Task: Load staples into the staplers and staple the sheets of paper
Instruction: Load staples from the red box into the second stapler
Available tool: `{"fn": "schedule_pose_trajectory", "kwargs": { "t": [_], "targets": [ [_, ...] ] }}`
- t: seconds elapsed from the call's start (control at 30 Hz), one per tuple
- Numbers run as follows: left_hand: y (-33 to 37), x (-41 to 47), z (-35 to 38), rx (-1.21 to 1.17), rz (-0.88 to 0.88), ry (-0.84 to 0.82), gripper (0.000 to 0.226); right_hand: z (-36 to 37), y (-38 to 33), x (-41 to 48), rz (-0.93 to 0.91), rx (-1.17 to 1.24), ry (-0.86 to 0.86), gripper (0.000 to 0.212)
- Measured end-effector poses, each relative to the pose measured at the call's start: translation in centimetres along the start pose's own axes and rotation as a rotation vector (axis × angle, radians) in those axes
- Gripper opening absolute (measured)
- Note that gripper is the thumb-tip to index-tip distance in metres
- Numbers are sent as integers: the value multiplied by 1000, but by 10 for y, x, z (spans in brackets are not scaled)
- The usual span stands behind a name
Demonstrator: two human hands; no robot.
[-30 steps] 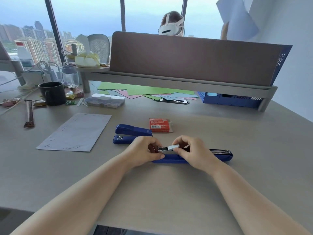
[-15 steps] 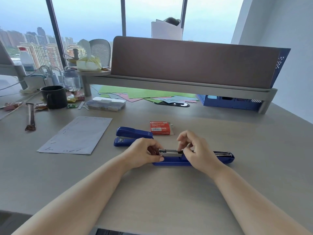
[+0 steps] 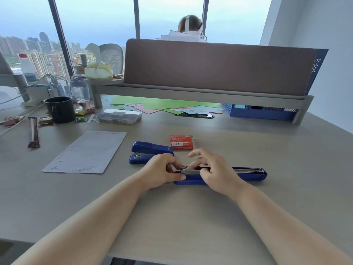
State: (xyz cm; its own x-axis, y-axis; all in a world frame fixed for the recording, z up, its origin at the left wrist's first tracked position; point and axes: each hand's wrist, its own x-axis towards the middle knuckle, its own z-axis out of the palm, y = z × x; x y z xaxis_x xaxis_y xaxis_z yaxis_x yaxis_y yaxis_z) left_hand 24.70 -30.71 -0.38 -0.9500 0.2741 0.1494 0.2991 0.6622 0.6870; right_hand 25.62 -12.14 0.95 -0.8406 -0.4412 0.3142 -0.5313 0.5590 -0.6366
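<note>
A blue stapler point(image 3: 248, 175) lies flipped fully open on the desk, its metal staple channel facing up. My left hand point(image 3: 162, 170) grips its left end. My right hand point(image 3: 212, 172) rests on the middle, fingertips pressing on the staple channel; whether staples lie under them is hidden. A second blue stapler point(image 3: 150, 152) lies shut just behind my left hand. A red staple box point(image 3: 180, 142) sits behind the hands. A grey sheet of paper point(image 3: 86, 152) with several staples in it lies to the left.
A black mug point(image 3: 60, 109), a clear plastic case point(image 3: 118, 116), snack wrappers and a wrapped bar point(image 3: 33, 133) crowd the left back. Coloured paper sheets point(image 3: 152, 106) and a blue crate point(image 3: 259, 112) lie under the raised shelf point(image 3: 200, 96). A person sits beyond the divider.
My right hand no longer holds the staple strip above the channel; its fingers have come down onto the channel. My left hand stays on the stapler's end.
</note>
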Motion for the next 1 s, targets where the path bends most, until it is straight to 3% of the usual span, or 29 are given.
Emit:
{"fn": "schedule_pose_trajectory", "kwargs": {
  "t": [0.13, 0.33, 0.5, 0.73, 1.0],
  "targets": [
    [2, -1, 0, -6, -4, -12, 17, 5, 0, 0, 6, 47, -44, 48],
    [2, 0, -2, 38, -27, -17, 15, -7, 10, 1, 19, 58, 147, 41],
    [3, 0, 0, 105, -8, 20, 17, -25, 28, -2, 181, -199, -70, 10],
    [2, 1, -1, 138, 15, 64, 19, -48, 49, -12, 314, -365, -122, 25],
    [0, 1, -5, 210, 65, 79, 13, -51, 64, -19, 418, -512, 52, 52]
  ]
}}
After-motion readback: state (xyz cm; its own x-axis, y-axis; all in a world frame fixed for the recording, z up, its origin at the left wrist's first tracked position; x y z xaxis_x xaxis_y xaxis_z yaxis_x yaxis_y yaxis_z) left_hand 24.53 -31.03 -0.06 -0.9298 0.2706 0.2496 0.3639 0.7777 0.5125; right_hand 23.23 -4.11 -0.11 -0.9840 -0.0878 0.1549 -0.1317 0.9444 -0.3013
